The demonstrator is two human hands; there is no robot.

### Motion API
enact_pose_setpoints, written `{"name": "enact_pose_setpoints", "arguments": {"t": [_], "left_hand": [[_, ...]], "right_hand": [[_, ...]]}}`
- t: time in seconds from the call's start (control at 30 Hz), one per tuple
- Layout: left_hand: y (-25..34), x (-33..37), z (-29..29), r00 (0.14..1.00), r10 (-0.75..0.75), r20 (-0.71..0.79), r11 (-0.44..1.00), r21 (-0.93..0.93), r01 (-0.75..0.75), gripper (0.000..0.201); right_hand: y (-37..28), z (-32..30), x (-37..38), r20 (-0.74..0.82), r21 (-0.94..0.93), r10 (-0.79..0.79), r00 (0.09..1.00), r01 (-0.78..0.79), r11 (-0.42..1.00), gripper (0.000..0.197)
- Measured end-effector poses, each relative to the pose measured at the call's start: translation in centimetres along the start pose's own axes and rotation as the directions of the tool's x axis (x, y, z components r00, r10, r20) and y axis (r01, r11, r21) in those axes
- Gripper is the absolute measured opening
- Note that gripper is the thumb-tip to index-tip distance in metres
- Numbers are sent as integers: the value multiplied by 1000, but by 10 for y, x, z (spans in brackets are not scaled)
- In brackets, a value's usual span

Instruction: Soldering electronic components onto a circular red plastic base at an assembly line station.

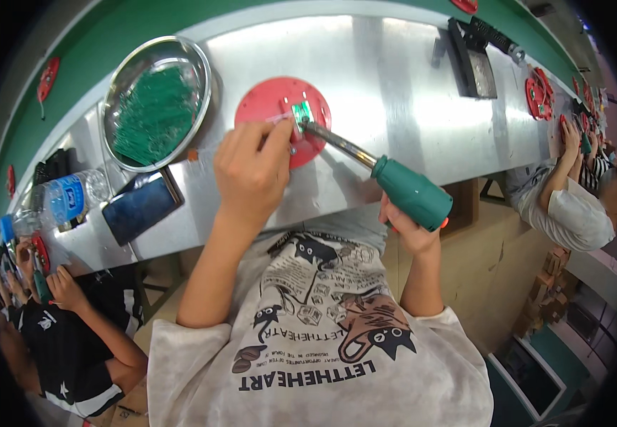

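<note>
My right hand [411,226] is wrapped round the handle of a green soldering gun [413,191]. Its metal barrel slants up to the left, and the tip meets a small green circuit board [303,112]. That board lies on a round red disc [257,102] on the metal bench. Close against the board's near left side, my left hand [251,160] is closed in a pinch. What its fingertips hold is hidden, though a thin pale strand shows beside them.
An oval metal bowl [205,107] of green strips stands at the left. Nearer are a dark phone [141,208] and a plastic bottle [70,197]. A black stand [473,67] sits at the back right. Other people work along the bench on both sides.
</note>
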State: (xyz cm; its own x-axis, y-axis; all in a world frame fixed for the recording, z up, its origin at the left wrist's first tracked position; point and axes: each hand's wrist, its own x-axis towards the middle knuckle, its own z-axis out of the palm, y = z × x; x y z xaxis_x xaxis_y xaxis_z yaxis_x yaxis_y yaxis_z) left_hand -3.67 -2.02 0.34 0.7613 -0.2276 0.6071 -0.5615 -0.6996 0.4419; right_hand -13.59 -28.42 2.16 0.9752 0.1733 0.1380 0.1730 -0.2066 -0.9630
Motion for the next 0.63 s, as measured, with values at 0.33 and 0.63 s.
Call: {"name": "enact_pose_setpoints", "arguments": {"t": [0.33,0.63], "left_hand": [[5,-2,-2,1000,7,-11,1000,-15,-7,21],[11,6,-13,1000,31,3,999,43,-31,17]], "right_hand": [[3,-11,8,-413,276,62,909,60,959,37],[44,-19,28,-458,561,57,887,239,792,53]]}}
